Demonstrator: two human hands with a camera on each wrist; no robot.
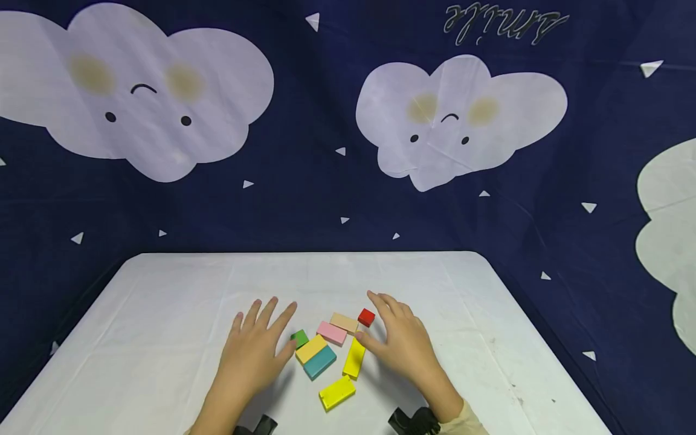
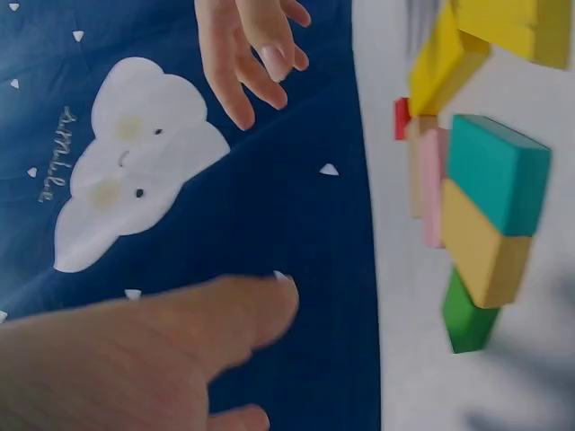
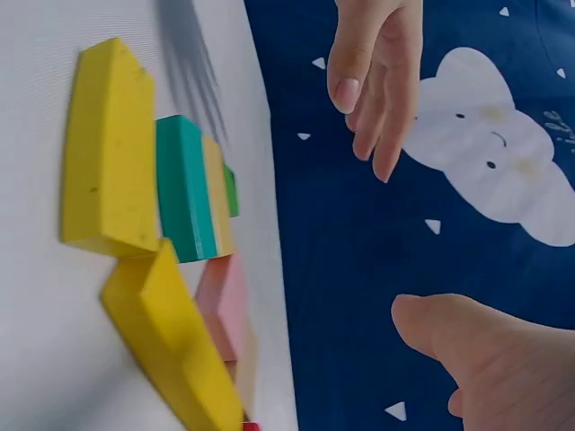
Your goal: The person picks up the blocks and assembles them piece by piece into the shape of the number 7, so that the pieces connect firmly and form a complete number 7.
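My left hand (image 1: 251, 355) hovers over the left side of a loose group of wooden blocks, its fingers spread and holding nothing. Nearest to it are a green block (image 1: 299, 338), a light orange block (image 1: 312, 348) and a teal block (image 1: 320, 362), the last two side by side. On the right, my right hand (image 1: 403, 339) is also raised, fingers extended, beside a yellow block (image 1: 354, 357) and a small red block (image 1: 367, 317). A pink block (image 3: 223, 305) and a beige block (image 1: 344, 322) lie between the hands. Closest to me sits another yellow block (image 1: 337, 393).
The blocks lie on a white table (image 1: 179, 314) with rounded far corners. Behind it hangs a dark blue cloth (image 1: 304, 199) printed with clouds and small white triangles. Black wrist straps (image 1: 415, 421) show at the bottom edge.
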